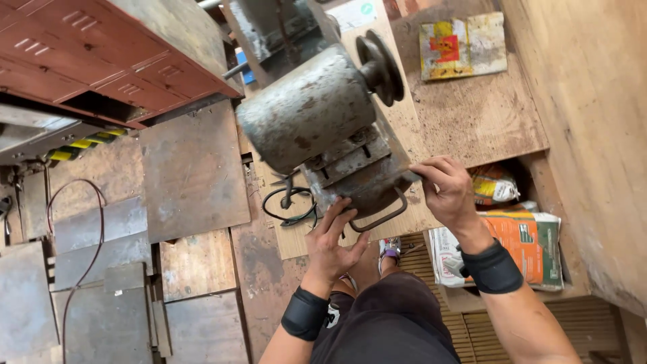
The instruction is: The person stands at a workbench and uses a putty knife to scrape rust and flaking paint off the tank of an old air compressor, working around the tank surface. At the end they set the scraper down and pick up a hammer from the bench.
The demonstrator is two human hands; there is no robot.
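Note:
A heavy grey electric motor (306, 108) with a dark pulley wheel (381, 66) on its shaft sits tilted on a rusty metal base (357, 172) with a wire loop handle. My left hand (333, 239) presses against the lower edge of the base, fingers spread. On the base's right edge my right hand (445, 189) is pinched, fingers closed on the metal. Both wrists wear black bands. A black cable (290, 205) lies coiled just left of the base.
A red metal cabinet (101, 54) stands at upper left. Several steel plates (192, 172) cover the floor at left, with a thin red wire (94, 229) across them. Orange printed bags (532, 246) lie at right, beside a wooden wall (586, 121). A dusty board holds a yellow-red packet (461, 44).

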